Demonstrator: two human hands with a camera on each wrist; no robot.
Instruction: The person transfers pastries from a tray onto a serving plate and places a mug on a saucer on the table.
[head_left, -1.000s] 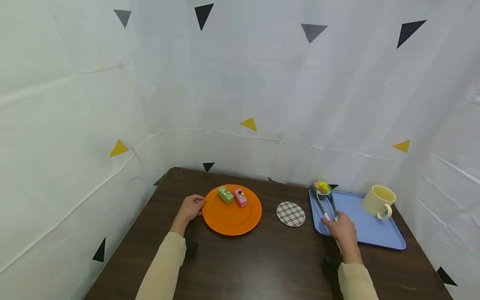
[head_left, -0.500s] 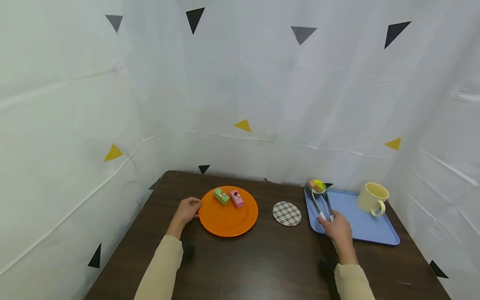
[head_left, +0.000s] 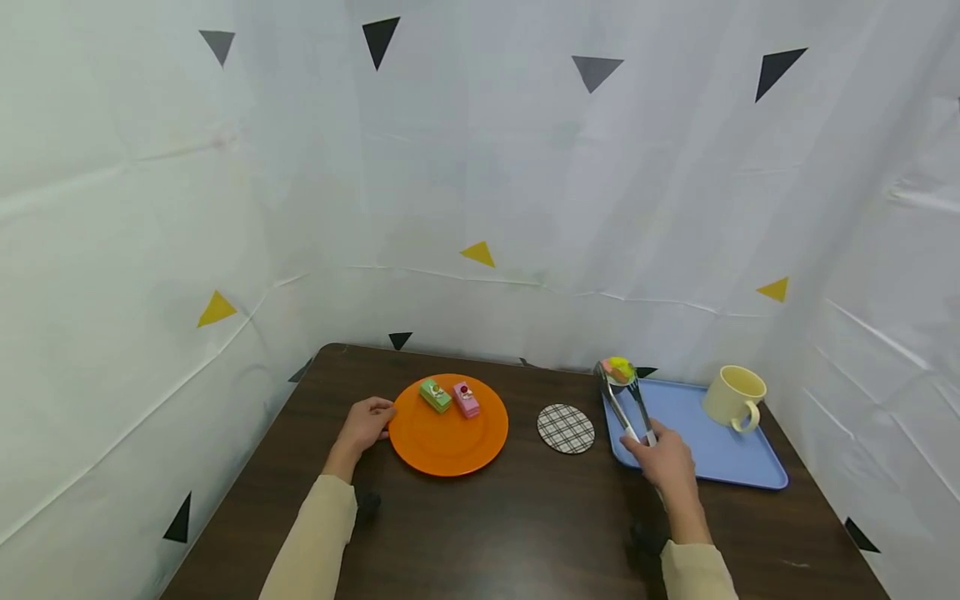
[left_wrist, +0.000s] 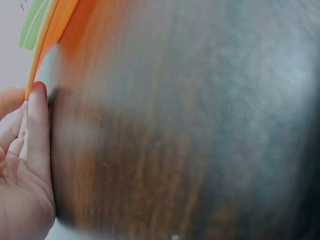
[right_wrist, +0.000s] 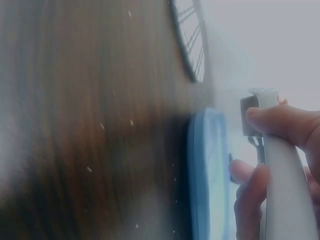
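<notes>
My right hand (head_left: 663,462) grips a pair of metal tongs (head_left: 624,412) by the pale handles, thumb on one arm and fingers on the other in the right wrist view. Between the tong tips is a small yellow, pink and green food piece (head_left: 619,369), over the far left corner of the blue tray (head_left: 720,454). My left hand (head_left: 364,427) pinches the left rim of an orange plate (head_left: 450,446), its thumb above and a finger beneath in the left wrist view. A green cake slice (head_left: 435,395) and a pink cake slice (head_left: 466,399) lie on the plate.
A yellow mug (head_left: 733,396) stands on the tray's right part. Between plate and tray lies a round checked coaster (head_left: 566,429). The dark wooden table (head_left: 487,533) meets white sheeting (head_left: 487,167) behind and at both sides.
The head view has turned slightly, shifting everything left. My right hand has carried the tongs and food piece a little left relative to the tray. The left hand stays on the plate rim.
</notes>
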